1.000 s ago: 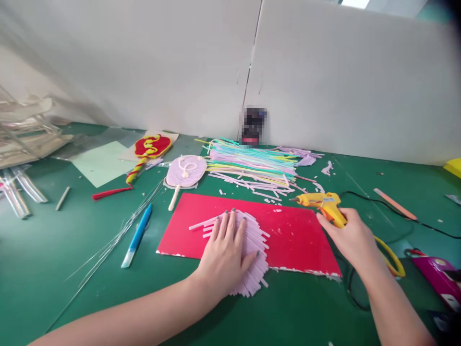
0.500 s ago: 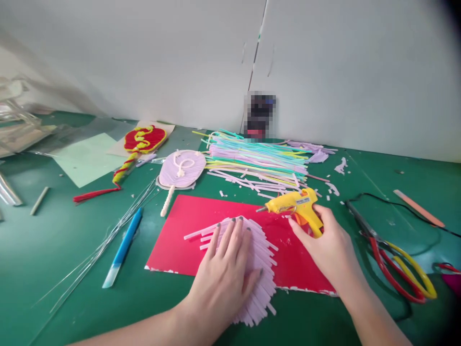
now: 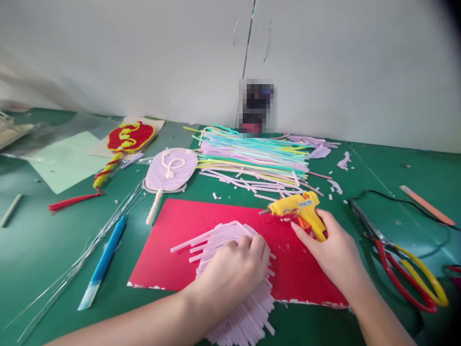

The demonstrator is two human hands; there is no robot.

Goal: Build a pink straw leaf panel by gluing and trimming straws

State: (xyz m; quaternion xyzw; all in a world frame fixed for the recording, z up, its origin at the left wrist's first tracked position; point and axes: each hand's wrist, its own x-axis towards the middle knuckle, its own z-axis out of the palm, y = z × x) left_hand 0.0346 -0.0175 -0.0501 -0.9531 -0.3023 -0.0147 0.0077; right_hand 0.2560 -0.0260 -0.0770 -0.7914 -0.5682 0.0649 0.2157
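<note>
My right hand [image 3: 333,245] is wrapped around the handle of a yellow hot glue gun [image 3: 293,205], its nozzle pointing left above a red sheet [image 3: 154,245]. Curled over a patch of pale purple strips [image 3: 248,317] laid side by side is my left hand [image 3: 243,264]. Its fingers are bent under and closed near the right side of the strips, and what they grip is hidden. The strips lie partly on the red sheet and reach past its front edge. Beyond the sheet lies a purple fan shape [image 3: 176,168] with a cream cord and twisted handle.
Colored fuzzy stems [image 3: 252,154] are piled at the back. To the left lie a blue craft knife [image 3: 106,262], thin wires [image 3: 90,242], a red fan [image 3: 124,139] and a pale green sheet [image 3: 65,158]. Red-and-yellow-handled scissors [image 3: 406,269] and a black cord [image 3: 392,194] are on the right.
My left hand has gone from lying flat with spread fingers to curled and closed, a little farther right over the strips. The right hand keeps its hold on the glue gun. The view has shifted slightly.
</note>
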